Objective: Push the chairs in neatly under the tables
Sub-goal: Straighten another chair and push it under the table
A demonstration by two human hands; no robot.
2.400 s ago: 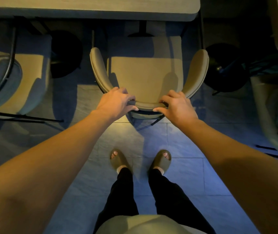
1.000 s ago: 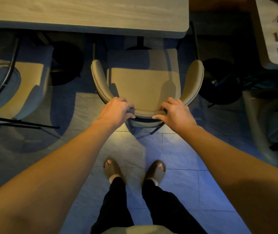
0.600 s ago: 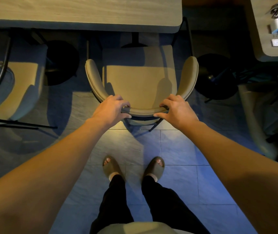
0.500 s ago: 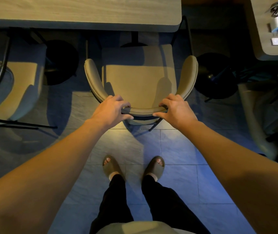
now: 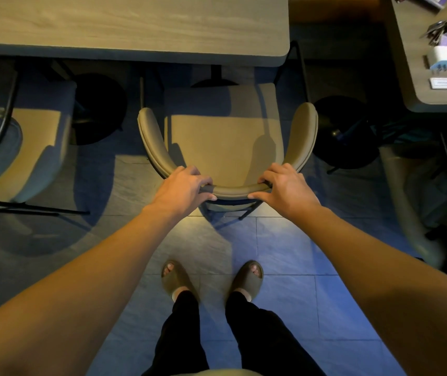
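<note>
Chair (image 5: 223,147): tan, curved back, directly ahead of both hands. Left hand (image 5: 183,189) and right hand (image 5: 284,187) curl over the backrest's top edge, gripping it, bare rim between them. Beyond the hands, the seat's front sits near the table (image 5: 124,25) edge, not yet under it. Second chair (image 5: 13,150) left of the left hand, open floor between. Grip unchanged since earlier frames.

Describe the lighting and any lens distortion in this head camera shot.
Head view: dim room, warm light on the chair seat and table, bluish cast on the floor; hard shadows cross the seat. Wide-angle stretch balloons both forearms behind the left hand and right hand.
</note>
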